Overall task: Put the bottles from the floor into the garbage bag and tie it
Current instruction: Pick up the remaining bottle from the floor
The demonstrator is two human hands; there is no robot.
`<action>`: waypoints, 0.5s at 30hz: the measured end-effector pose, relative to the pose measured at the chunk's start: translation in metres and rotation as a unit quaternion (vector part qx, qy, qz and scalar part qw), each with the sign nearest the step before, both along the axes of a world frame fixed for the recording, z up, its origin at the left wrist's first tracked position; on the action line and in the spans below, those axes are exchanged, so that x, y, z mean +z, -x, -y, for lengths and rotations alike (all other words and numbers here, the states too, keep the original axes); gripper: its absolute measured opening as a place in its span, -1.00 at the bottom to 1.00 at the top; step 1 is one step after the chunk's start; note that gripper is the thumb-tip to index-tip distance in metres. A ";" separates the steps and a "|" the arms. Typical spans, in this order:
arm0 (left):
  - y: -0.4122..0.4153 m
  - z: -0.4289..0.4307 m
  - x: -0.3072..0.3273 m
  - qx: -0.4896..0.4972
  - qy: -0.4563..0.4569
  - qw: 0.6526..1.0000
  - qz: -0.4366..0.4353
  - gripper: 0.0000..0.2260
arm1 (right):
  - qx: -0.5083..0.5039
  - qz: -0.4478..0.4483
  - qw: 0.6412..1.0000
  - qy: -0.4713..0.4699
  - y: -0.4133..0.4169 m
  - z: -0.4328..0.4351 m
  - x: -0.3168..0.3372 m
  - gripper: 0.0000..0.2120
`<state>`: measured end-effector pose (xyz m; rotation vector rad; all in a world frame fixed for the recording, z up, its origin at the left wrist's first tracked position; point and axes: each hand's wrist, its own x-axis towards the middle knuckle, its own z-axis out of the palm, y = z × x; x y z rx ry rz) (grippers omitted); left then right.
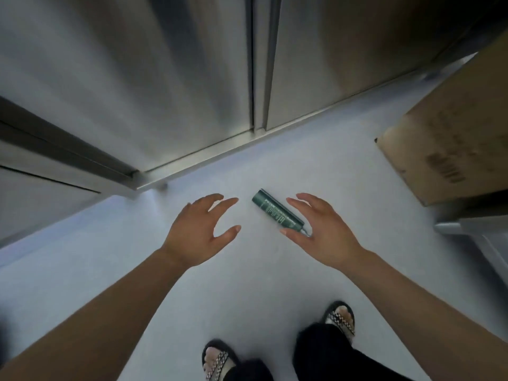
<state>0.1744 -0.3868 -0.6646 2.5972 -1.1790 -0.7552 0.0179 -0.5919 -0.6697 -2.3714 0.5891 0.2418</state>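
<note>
A dark green bottle (276,210) with pale lettering lies on its side on the grey floor (247,284), its neck pointing to the lower right. My right hand (321,229) hovers just right of it, fingers spread, the thumb tip overlapping the bottle's neck end in the view; I cannot tell if it touches. My left hand (198,229) is held out to the left of the bottle, open and apart from it, holding nothing. No garbage bag is in view.
Stainless steel cabinet doors (165,78) rise along the far side, their base rail meeting the floor. A cardboard box (450,138) stands at the right, with a metal leg (450,226) below it. My two sandalled feet (341,317) are at the bottom.
</note>
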 end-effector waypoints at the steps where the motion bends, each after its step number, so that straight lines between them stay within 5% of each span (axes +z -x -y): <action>1: -0.002 -0.001 -0.046 0.010 -0.005 1.000 0.002 -0.49 | 0.002 -0.007 1.000 0.004 -0.005 0.002 -0.045 -0.41; 8: -0.016 -0.016 -0.298 0.069 -0.009 0.998 0.011 -0.45 | -0.002 -0.031 0.999 0.040 -0.040 0.005 -0.281 -0.36; 15: -0.004 -0.049 -0.378 0.085 -0.057 0.994 0.047 -0.36 | -0.018 -0.027 0.993 0.109 -0.045 0.005 -0.331 -0.28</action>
